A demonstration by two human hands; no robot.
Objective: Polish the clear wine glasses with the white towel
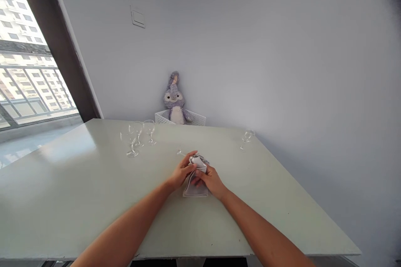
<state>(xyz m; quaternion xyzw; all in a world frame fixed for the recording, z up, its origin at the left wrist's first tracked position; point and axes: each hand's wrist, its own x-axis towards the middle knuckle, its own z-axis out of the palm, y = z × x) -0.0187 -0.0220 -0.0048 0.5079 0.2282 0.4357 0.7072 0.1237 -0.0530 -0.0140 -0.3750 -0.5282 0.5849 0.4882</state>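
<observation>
Near the middle of the table, my left hand (pixel 182 172) is closed around a stemmed glass (pixel 179 152) tilted on its side, its foot pointing to the left. The bowl is mostly covered by my fingers and a pale grey cloth (pixel 196 190). My right hand (pixel 214 181) grips this folded cloth, pressing it against the glass at the bowl end. The cloth's lower part hangs down toward me between my two hands.
Three clear stemmed glasses (pixel 132 153) stand grouped at the back left of the pale table (pixel 94 200). Another stemmed glass (pixel 247 137) is near the right edge. Behind the table, a plush rabbit (pixel 177 112) sits in a white perforated basket (pixel 197 119) by the wall.
</observation>
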